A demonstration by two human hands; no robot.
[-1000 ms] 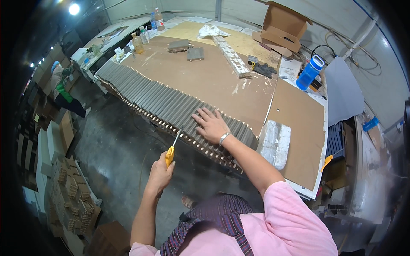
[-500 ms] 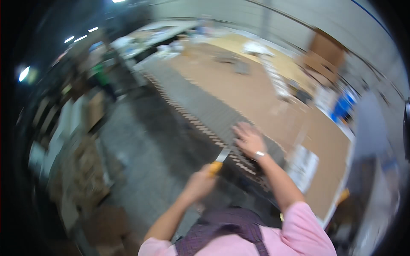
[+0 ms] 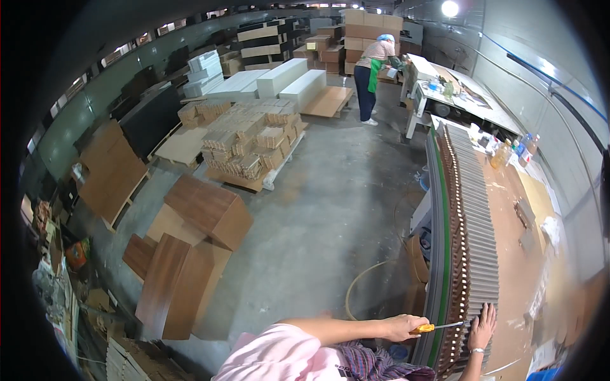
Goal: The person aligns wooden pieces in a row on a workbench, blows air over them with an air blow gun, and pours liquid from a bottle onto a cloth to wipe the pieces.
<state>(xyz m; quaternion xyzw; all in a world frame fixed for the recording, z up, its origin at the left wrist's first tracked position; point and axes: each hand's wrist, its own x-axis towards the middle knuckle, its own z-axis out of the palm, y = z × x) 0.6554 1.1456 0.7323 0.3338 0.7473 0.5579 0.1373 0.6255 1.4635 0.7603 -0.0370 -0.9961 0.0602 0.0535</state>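
A yellow-handled scraper point(image 3: 424, 328) is gripped in my left hand point(image 3: 401, 327), its thin metal blade pointing right toward the edge of a long row of grey strips point(image 3: 473, 209). The strips lie side by side, and their near ends form a brown, notched edge dotted with light spots. My right hand point(image 3: 484, 325) rests on top of the row with its fingers stretched out, close to the blade tip. A bracelet shows on the right wrist. Whether the blade touches the strips I cannot tell.
The row lies on a brown-topped workbench point(image 3: 508, 190) with bottles point(image 3: 502, 154) at its far end. A co-worker point(image 3: 375, 70) in a green apron stands at a farther table. Stacked wooden pieces point(image 3: 254, 140) and brown boards point(image 3: 190, 254) occupy the floor at left.
My view has swung left and up, so the bench now sits at the right. The scraper stays in my left hand, and my right hand is still flat on the strips.
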